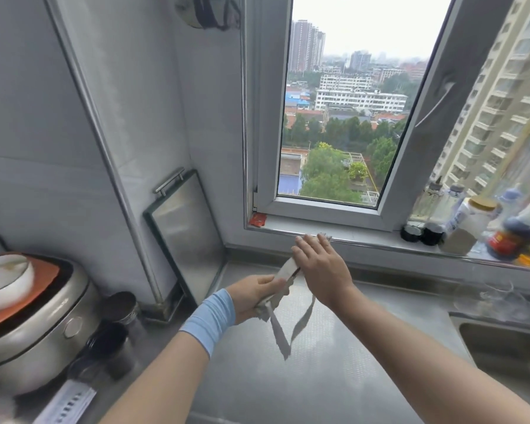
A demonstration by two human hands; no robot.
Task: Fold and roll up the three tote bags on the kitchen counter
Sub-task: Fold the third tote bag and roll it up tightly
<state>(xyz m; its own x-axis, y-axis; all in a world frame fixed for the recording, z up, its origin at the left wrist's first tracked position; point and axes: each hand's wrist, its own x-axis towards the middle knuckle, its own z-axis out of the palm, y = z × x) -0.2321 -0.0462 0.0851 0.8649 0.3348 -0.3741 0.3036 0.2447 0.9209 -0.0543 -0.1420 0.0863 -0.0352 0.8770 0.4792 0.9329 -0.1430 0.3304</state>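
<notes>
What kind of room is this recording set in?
Likely a home kitchen in a high-rise: a silver rice cooker beside a steel counter, a steel sink, and condiment bottles on the windowsill.

Grey tiled walls [28, 117], open window [343, 117]

Plenty of open steel surface [334, 362] in front of the windowsill [364, 240]. Left of it the rice cooker [34, 325], dark jars [120, 307] and leaning tray [187, 234] block things; bottles [487, 228] crowd its right end.
</notes>
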